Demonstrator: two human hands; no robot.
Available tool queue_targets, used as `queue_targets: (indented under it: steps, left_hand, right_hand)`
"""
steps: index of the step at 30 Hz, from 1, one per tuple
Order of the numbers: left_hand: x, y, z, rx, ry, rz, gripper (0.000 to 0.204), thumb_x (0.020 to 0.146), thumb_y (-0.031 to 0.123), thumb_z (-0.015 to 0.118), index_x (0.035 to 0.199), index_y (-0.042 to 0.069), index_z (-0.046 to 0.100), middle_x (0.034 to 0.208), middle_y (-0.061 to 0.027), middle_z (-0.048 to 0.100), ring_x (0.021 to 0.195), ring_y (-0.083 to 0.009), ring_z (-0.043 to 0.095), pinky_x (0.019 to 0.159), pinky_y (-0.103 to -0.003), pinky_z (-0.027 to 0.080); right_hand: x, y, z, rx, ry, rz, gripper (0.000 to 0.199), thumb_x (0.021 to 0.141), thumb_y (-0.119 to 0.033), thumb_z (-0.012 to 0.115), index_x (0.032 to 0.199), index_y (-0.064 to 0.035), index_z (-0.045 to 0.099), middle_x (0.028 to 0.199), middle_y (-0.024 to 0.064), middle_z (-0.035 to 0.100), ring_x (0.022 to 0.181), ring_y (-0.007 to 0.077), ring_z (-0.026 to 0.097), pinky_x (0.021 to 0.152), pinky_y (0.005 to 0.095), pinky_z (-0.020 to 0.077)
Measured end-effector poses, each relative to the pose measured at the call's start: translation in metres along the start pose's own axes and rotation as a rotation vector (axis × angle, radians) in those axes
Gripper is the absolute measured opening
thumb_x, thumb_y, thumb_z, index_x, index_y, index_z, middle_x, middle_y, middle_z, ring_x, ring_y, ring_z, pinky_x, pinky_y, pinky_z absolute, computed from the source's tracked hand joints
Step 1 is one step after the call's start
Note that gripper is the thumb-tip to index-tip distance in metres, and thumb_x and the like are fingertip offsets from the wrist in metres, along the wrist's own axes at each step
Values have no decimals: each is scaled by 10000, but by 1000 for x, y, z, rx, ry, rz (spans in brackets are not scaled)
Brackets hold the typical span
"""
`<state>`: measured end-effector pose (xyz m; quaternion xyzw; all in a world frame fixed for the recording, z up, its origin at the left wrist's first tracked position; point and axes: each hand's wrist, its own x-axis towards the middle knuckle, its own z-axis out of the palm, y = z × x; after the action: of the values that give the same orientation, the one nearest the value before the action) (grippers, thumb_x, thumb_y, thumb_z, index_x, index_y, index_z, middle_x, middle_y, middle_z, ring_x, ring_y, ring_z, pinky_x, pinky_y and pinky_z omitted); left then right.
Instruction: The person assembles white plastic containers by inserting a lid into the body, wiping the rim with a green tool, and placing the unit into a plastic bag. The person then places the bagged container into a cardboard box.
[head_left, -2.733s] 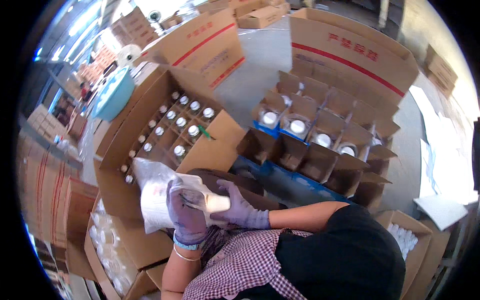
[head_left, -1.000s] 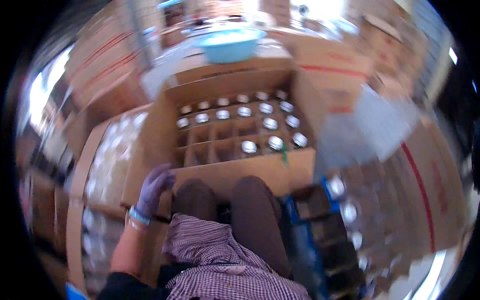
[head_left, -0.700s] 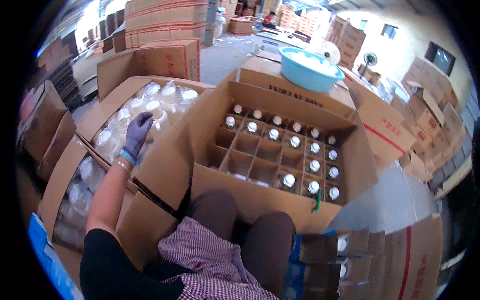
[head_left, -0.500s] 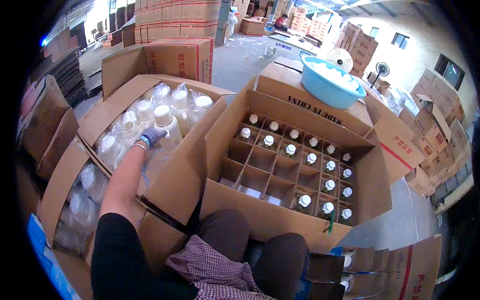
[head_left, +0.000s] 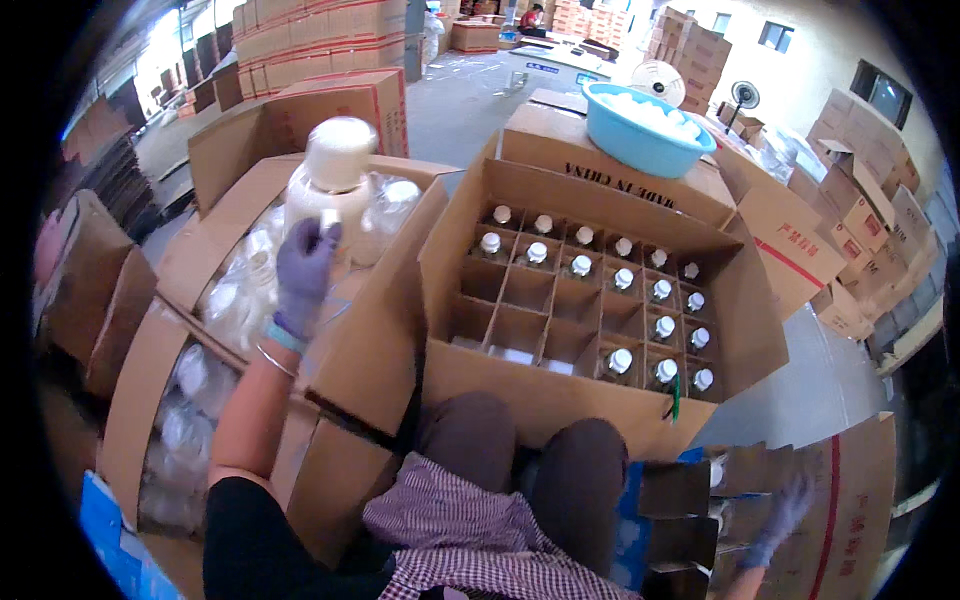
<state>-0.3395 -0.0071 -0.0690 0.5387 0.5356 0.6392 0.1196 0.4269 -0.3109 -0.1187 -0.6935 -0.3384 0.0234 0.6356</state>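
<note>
A cream-white jug [head_left: 337, 165] with a rounded lid is lifted above the open carton on the left. My left hand [head_left: 305, 270], in a purple glove, is closed around the jug's handle. Below it, the left carton [head_left: 368, 318] holds several similar white-topped vessels in clear plastic bags [head_left: 235, 300]. My right hand [head_left: 785, 515], also gloved, is at the lower right beside a carton with cardboard dividers [head_left: 680, 490]. Its fingers look stretched out and somewhat blurred, and nothing shows in them.
In front of my knees stands a divided carton [head_left: 560, 405] with several white-capped bottles [head_left: 581, 265]. Behind it, a light blue basin [head_left: 640, 140] of white pieces rests on a box. Another carton of bagged items [head_left: 185, 435] is at lower left. Stacked cartons [head_left: 320, 45] stand farther back.
My left hand has raised the jug out of the left carton, toward me. My right hand has come into view at the lower right. The view has shifted slightly.
</note>
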Motion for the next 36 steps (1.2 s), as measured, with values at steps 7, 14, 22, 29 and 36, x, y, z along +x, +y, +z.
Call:
queue_targets:
  steps: [7, 14, 22, 29, 36]
  left_hand:
    - [-184, 199, 9, 606, -521, 841, 170, 763, 245, 721, 862, 140, 633, 846, -43, 579, 810, -240, 589, 672, -427, 439]
    - [-291, 146, -6, 301, -438, 486, 481, 810, 321, 774, 1187, 55, 640, 1018, -77, 621, 1008, -262, 615, 917, -436, 468]
    - [-273, 66, -24, -472, -472, -709, 601, 1039, 497, 490, 1322, -28, 560, 1256, -140, 642, 1139, -221, 615, 984, -366, 492]
    - [-255, 47, 3, -721, -371, -684, 605, 968, 404, 515, 1397, -20, 470, 1317, -168, 582, 1186, -295, 597, 1004, -406, 489]
    - [-249, 64, 5, -469, -271, -537, 765, 907, 531, 528, 1439, -6, 405, 1313, -196, 556, 1166, -285, 590, 994, -425, 481]
  right_hand:
    - [-164, -183, 196, 721, -1184, 353, 1099, 778, -639, 760, 1578, -143, 193, 1492, 164, 391, 1204, 332, 585, 832, 449, 607]
    - [-222, -81, 175, 473, -1147, 505, 710, 880, -211, 716, 1470, -96, 338, 1352, 121, 515, 1243, 283, 535, 967, 428, 543]
    - [-218, -129, 188, 548, -953, -240, 863, 719, -165, 837, 1431, -36, 367, 1319, 149, 500, 1243, 267, 519, 1073, 398, 420]
    - [-66, -40, 339, -522, -630, -443, 769, 722, -337, 834, 1342, -15, 512, 1322, 219, 535, 1192, 373, 573, 1015, 436, 483]
    - [-133, -50, 340, -109, -889, -386, 610, 931, -466, 644, 1410, -126, 481, 1219, 204, 606, 1202, 384, 593, 964, 470, 513]
